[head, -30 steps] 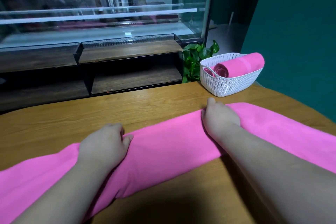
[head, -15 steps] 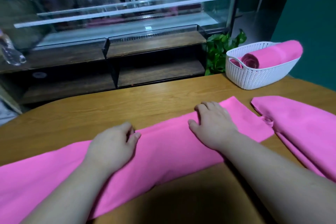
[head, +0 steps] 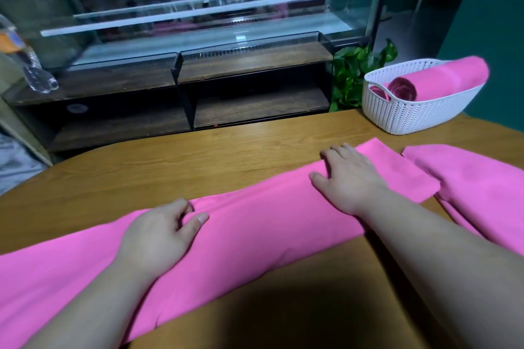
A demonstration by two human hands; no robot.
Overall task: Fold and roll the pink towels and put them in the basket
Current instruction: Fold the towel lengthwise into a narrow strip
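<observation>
A long folded pink towel [head: 255,235] lies flat on the wooden surface [head: 170,167]. It runs slantwise from the near left edge toward the far right corner, and its square end stops short of the basket [head: 411,119].

The left grip [head: 158,232] sits on the towel's far edge about midway along the strip. Its knuckles are up, its fingers curl down over the fold and its thumb lies on the cloth. I cannot tell whether any cloth is pinched between them. The right grip [head: 351,176] lies nearer the towel's right end, palm down, fingers straight and spread apart. It presses the cloth flat and holds nothing. Both bare forearms reach in from the near edge and cross the towel.

A 2nd towel [head: 476,187], pink and loosely folded, lies by the right edge, just beside the towel's end. A narrow strip of wood shows between them on the far side.

The white woven basket stands at the far right corner, apart from both grips. 1 pink roll [head: 442,79] lies slanted in it, its spiral end facing left and its other end sticking out over the rim.

Beyond the far edge are a green plant [head: 351,73], a dark shelf [head: 255,59] under a glass case, and a clear bottle [head: 39,79] at the shelf's left end
</observation>
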